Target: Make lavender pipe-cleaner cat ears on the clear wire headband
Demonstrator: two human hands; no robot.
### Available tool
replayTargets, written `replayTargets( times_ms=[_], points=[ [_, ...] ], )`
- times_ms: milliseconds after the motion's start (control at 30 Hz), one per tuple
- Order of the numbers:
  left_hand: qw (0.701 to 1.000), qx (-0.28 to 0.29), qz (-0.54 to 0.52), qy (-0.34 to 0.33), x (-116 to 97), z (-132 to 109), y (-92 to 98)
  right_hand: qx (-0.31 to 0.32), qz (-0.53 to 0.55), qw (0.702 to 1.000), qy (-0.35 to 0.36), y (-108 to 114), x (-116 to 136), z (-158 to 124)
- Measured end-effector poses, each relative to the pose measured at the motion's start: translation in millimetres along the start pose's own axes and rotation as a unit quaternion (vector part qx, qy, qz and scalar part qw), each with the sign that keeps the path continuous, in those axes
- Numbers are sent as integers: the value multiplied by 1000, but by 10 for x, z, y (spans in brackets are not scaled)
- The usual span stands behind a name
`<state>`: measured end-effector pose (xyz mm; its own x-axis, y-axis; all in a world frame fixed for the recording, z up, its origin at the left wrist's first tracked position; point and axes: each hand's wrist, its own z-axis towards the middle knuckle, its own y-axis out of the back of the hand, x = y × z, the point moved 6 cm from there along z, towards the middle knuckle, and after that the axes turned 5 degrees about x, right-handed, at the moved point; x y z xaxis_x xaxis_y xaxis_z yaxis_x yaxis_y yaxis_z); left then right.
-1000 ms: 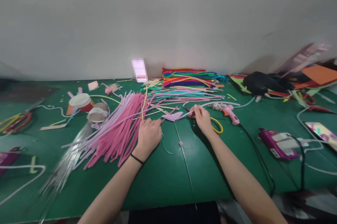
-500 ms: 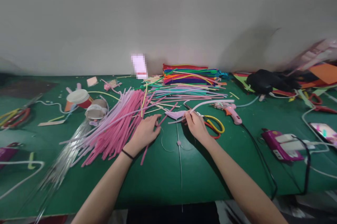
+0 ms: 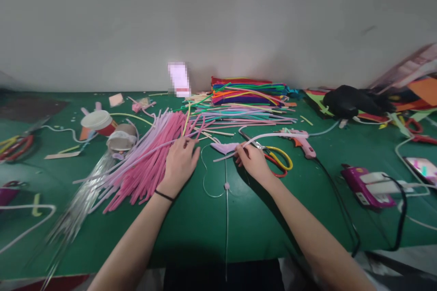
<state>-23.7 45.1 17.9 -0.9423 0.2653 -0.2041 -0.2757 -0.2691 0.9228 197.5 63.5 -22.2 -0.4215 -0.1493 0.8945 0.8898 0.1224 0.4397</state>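
My right hand (image 3: 251, 159) pinches a long lavender pipe cleaner (image 3: 273, 135), whose ends stick out on both sides of the fingers. Just left of the fingertips is a flat, fuzzy lavender piece (image 3: 222, 147); whether they touch it is unclear. Below it a thin straight wire stem (image 3: 226, 222) with a small pinkish bead-like lump (image 3: 226, 186) runs toward the table's front edge, with fine curled wire beside it. My left hand (image 3: 181, 159) rests, fingers apart, on the right edge of a heap of pink pipe cleaners (image 3: 146, 172); its fingertips partly blend into the heap.
Scissors (image 3: 280, 161) with yellow and red handles lie by my right hand, near a pink glue gun (image 3: 303, 141). Coloured pipe cleaners (image 3: 249, 95) are stacked along the wall. Silver wires (image 3: 82, 204), a paper cup (image 3: 99, 122) and a purple power strip (image 3: 367, 186) also occupy the table.
My left hand has shifted left and away onto the pink heap; the loose pink pipe cleaner under it no longer lies across the green table. My right hand keeps its pinch. The view has tilted slightly down.
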Motion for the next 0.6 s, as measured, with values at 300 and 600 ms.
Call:
replayTargets(
  times_ms=[300,600],
  points=[
    [981,87,-99,-145,-364,-63,-311,37,38,998,16,-63,75,-39],
    [982,134,-50,-126,-445,-99,-342,49,77,996,5,-97,-4,-19]
  ],
)
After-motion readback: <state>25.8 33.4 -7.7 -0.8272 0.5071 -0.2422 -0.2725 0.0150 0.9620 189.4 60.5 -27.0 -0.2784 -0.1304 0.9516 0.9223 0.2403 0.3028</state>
